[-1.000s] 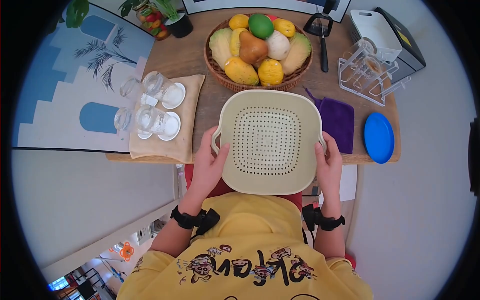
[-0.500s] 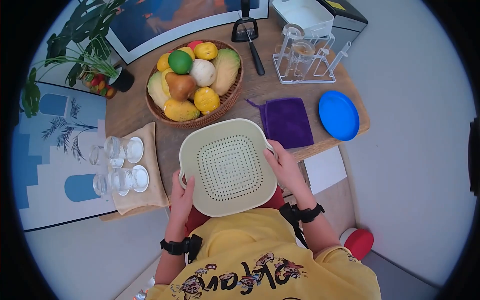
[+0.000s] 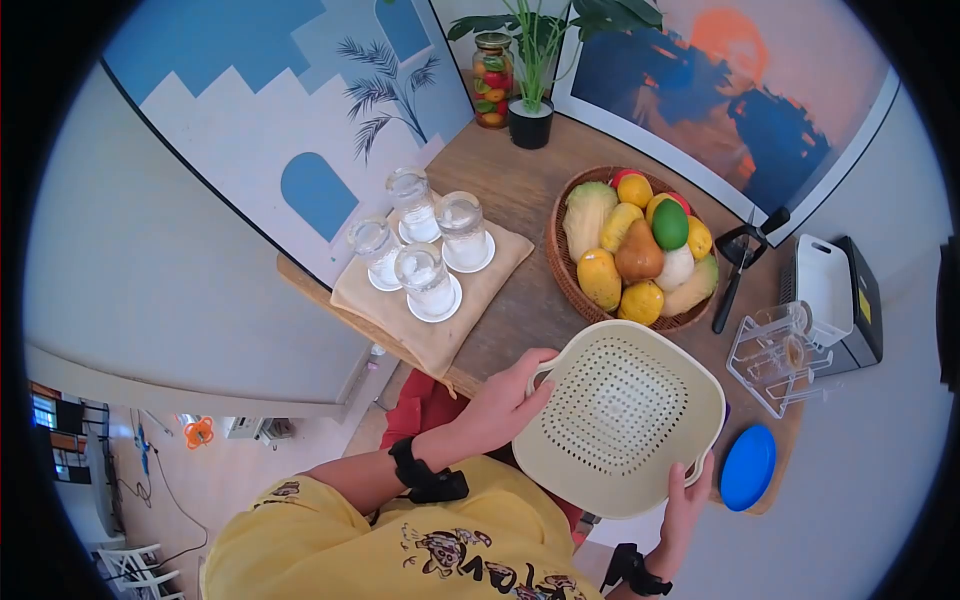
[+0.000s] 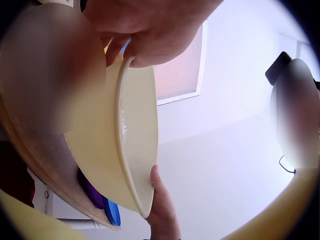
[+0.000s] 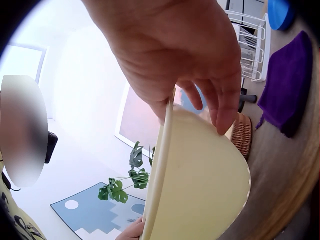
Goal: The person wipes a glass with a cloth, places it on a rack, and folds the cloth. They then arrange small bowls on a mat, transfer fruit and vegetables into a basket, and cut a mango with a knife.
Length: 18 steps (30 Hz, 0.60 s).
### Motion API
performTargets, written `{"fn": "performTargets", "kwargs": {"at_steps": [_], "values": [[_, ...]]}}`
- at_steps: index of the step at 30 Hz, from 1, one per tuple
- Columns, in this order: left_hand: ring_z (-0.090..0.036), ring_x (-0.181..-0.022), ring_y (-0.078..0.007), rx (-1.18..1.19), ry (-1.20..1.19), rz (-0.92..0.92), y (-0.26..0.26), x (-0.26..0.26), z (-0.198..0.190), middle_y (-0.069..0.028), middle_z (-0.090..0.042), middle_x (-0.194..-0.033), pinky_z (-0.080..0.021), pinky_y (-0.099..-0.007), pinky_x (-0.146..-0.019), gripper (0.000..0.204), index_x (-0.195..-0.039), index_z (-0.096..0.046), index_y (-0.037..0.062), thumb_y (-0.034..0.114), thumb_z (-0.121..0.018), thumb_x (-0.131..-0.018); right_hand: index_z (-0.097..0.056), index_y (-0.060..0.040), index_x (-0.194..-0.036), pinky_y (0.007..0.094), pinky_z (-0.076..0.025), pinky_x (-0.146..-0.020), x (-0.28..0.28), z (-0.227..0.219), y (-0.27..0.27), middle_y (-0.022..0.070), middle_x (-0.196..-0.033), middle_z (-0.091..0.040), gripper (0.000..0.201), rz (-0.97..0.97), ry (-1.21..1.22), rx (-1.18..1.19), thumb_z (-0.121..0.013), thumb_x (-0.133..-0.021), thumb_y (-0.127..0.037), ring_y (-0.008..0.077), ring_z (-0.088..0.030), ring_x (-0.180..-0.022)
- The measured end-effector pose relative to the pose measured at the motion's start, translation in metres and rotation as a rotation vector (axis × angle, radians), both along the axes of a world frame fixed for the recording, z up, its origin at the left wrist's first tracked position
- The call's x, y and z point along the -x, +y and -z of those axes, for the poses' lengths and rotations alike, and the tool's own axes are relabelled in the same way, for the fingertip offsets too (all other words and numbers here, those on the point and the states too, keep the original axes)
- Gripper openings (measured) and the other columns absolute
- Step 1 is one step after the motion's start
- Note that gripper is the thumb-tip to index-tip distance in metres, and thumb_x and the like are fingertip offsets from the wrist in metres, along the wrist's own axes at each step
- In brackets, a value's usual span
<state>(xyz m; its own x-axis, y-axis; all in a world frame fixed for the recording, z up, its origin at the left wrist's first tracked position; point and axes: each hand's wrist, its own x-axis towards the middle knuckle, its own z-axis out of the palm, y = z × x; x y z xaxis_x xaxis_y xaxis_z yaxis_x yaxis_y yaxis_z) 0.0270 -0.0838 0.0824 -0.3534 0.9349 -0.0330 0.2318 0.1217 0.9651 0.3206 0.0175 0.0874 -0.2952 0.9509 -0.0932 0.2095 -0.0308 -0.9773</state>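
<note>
A: Which step is in hand?

B: By my reading, the carrying step. The cream colander is held up off the bench, over its near edge and the person's lap, tilted so the perforated floor faces the head camera.

A: Start with the nearest hand.

B: The right hand is at about 5 o'clock on the rim, low in the head view. Its grip is closed on the colander: fingers curl over the edge by the handle loop, and the right wrist view shows the fingers draped over the rim with the thumb behind.

A: And the other?

B: The left hand takes the opposite side, near 10 o'clock, thumb on the rim and fingers wrapped under the handle. That grip is also clamped on the rim; the left wrist view shows it from beneath. The forearm comes in bent from the lower left.

A: What does the next move call for?

B: I judge it needs both grips kept even while the colander is levelled and set down on bare wood. Farther off, at about 12 o'clock from it, sits the fruit basket, and at 10 o'clock the glasses on their cloth, so clearance is tight. The blue plate lies at 3 o'clock.
</note>
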Motion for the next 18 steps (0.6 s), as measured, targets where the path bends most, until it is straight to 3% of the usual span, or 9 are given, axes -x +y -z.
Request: {"fn": "performTargets", "kwargs": {"at_steps": [2,4,5,7,11,13,14,16,18], "values": [[-0.068,-0.088,-0.0217,-0.025,-0.007,-0.025,-0.001,0.006,-0.008,-0.0161,-0.067,-0.100,-0.052,-0.0342,-0.076,0.036,-0.134,-0.042,0.0035,0.017,-0.054,-0.102,-0.049,0.0027,-0.133,0.0311,-0.044,-0.093,0.007,-0.014,-0.005,0.0097,-0.120,-0.059,0.043,-0.025,-0.011,-0.106,-0.063,-0.096,-0.013,0.0166,-0.055,-0.109],[-0.070,-0.093,-0.0321,-0.072,-0.030,-0.059,-0.002,0.013,-0.014,-0.0217,-0.067,-0.108,-0.054,-0.0393,-0.078,0.035,-0.133,-0.043,0.0036,0.016,-0.054,-0.101,-0.052,0.0025,-0.127,0.0295,-0.045,-0.088,0.018,-0.034,-0.010,0.0076,-0.112,-0.060,0.037,-0.033,-0.133,-0.169,-0.063,-0.095,-0.013,0.0151,-0.054,-0.102],[-0.070,-0.093,-0.0321,-0.080,-0.034,-0.061,-0.002,0.016,-0.014,-0.0217,-0.067,-0.108,-0.054,-0.0393,-0.078,0.035,-0.133,-0.043,0.0036,0.016,-0.054,-0.101,-0.054,0.0024,-0.122,0.0280,-0.045,-0.083,0.024,-0.041,-0.010,0.0055,-0.105,-0.060,0.032,-0.037,-0.253,-0.225,-0.063,-0.095,-0.013,0.0136,-0.054,-0.095],[-0.065,-0.097,-0.0163,-0.231,-0.187,-0.088,-0.002,0.020,-0.014,-0.0159,-0.066,-0.110,-0.053,-0.0308,-0.082,0.037,-0.136,-0.042,0.0013,0.016,-0.052,-0.103,-0.056,0.0018,-0.116,0.0264,-0.044,-0.080,0.028,-0.048,-0.004,0.0034,-0.099,-0.059,0.026,0.022,-0.242,-0.242,-0.062,-0.095,-0.011,0.0120,-0.052,-0.090],[-0.069,-0.099,-0.0239,-0.356,-0.402,-0.113,-0.007,0.031,-0.019,-0.0152,-0.065,-0.120,-0.056,-0.0344,-0.079,0.035,-0.132,-0.048,0.0036,0.013,-0.057,-0.100,-0.059,0.0000,-0.106,0.0235,-0.043,-0.076,0.038,-0.085,0.036,0.0012,-0.093,-0.059,0.013,0.099,-0.180,-0.293,-0.060,-0.094,-0.005,0.0084,-0.051,-0.083],[-0.068,-0.099,-0.0259,-0.300,0.065,-0.088,-0.007,0.037,-0.001,-0.0122,-0.066,-0.116,-0.056,-0.0356,-0.078,0.033,-0.128,-0.053,0.0049,0.018,-0.061,-0.098,-0.059,0.0002,-0.106,0.0239,-0.044,-0.077,0.062,-0.113,0.058,0.0018,-0.093,-0.059,0.013,0.096,-0.109,-0.319,-0.060,-0.095,-0.007,0.0087,-0.052,-0.084],[-0.068,-0.099,-0.0259,-0.308,0.065,-0.091,-0.006,0.040,0.016,-0.0122,-0.066,-0.116,-0.056,-0.0356,-0.078,0.033,-0.128,-0.053,0.0049,0.018,-0.061,-0.098,-0.059,0.0003,-0.107,0.0238,-0.044,-0.078,0.077,-0.127,0.069,0.0019,-0.094,-0.060,0.014,0.063,-0.088,-0.357,-0.059,-0.095,-0.008,0.0089,-0.053,-0.085],[-0.067,-0.095,-0.0290,-0.266,0.556,0.053,0.000,0.045,0.060,-0.0104,-0.066,-0.110,-0.057,-0.0376,-0.078,0.031,-0.122,-0.058,0.0067,0.024,-0.063,-0.097,-0.059,0.0004,-0.108,0.0236,-0.044,-0.079,0.114,-0.151,0.093,0.0027,-0.096,-0.061,0.016,0.012,-0.045,-0.388,-0.059,-0.096,-0.011,0.0090,-0.054,-0.086],[-0.065,-0.094,-0.0296,-0.314,0.593,0.071,-0.001,0.048,0.086,-0.0088,-0.065,-0.105,-0.056,-0.0382,-0.078,0.030,-0.118,-0.060,0.0078,0.027,-0.063,-0.095,-0.059,0.0006,-0.109,0.0234,-0.045,-0.078,0.156,-0.164,0.119,0.0041,-0.097,-0.063,0.018,-0.035,0.007,-0.404,-0.059,-0.096,-0.012,0.0089,-0.056,-0.086]]}}
